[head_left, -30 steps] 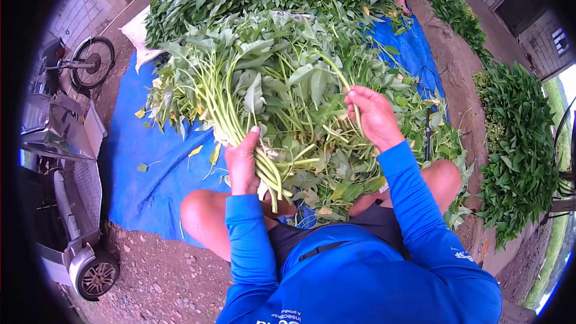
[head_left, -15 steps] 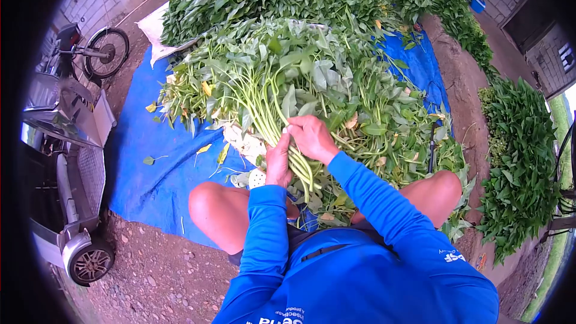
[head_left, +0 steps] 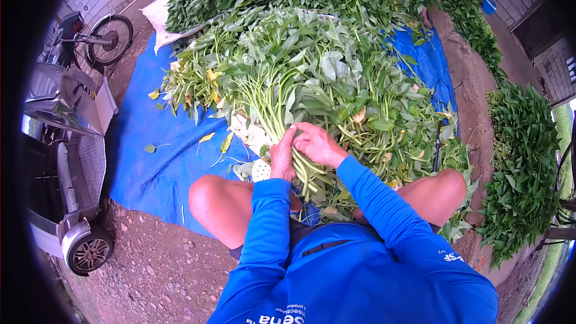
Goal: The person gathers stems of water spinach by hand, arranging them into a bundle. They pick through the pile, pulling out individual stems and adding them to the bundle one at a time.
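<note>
My left hand (head_left: 282, 157) is wrapped round a bundle of long green stems (head_left: 270, 108) whose leafy tops point away from me. The cut ends stick out below the hand, toward my lap. My right hand (head_left: 318, 145) touches the bundle from the right, its fingers curled near my left thumb; whether it pinches a stem is too small to tell. Beyond and to the right of both hands lies a large heap of leafy greens (head_left: 336, 72), with some yellow leaves among it. A white perforated object (head_left: 261, 170) sits just left of my left wrist.
The heap rests on a blue tarp (head_left: 162, 168). A motorcycle with a sidecar (head_left: 78, 162) stands at the left. More greens (head_left: 522, 168) line the right side, past a concrete ledge (head_left: 471, 84). A blue container (head_left: 489, 6) is at the upper right, and a person's hand (head_left: 426, 18) shows near the top.
My right hand's fingers have shifted slightly right and curled more beside the bundle. The left hand keeps its hold. The whole view has tilted slightly.
</note>
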`<action>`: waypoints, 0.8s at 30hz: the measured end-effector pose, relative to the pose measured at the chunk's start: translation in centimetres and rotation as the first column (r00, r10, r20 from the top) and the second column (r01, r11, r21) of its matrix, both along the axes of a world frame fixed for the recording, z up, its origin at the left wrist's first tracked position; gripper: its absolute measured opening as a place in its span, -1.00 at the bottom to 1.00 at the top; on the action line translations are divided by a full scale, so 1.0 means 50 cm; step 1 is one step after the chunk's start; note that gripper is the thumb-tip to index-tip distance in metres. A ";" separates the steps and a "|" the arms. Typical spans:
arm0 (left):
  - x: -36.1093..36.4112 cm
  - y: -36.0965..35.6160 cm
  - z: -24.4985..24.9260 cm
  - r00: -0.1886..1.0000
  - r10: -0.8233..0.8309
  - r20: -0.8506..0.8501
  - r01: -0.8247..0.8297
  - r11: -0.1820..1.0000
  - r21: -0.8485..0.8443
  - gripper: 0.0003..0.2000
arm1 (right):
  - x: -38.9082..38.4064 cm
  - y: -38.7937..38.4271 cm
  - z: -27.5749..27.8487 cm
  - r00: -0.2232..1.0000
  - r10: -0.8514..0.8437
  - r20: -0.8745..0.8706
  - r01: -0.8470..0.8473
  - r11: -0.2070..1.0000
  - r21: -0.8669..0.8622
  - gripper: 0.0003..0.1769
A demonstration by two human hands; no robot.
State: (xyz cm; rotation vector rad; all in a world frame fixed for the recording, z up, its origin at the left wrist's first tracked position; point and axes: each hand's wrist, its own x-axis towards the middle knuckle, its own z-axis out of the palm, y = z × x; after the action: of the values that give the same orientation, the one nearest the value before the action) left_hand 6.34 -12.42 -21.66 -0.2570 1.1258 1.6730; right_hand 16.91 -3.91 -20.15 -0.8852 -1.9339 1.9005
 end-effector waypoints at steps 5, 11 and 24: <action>-0.001 -0.009 0.040 0.970 -0.050 -0.239 0.036 0.997 -0.063 -0.67 | -0.068 0.108 0.117 0.959 -0.282 0.038 0.247 0.890 0.383 -0.71; 0.000 -0.022 0.046 0.915 -0.255 -0.312 0.247 0.967 -0.066 -0.68 | -0.185 0.137 0.126 0.983 -0.146 0.110 0.154 0.985 -0.070 -0.67; -0.070 -0.044 0.158 0.955 -0.064 -0.289 0.098 0.990 0.104 -0.75 | 0.168 -0.015 0.298 0.947 0.319 0.030 -0.296 0.835 0.464 -0.75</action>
State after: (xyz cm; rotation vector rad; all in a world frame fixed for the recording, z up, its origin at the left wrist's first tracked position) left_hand 2.87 -14.63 -13.77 0.1087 1.2254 1.7319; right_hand 25.29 -4.66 -5.27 -0.3973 -2.4681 1.4663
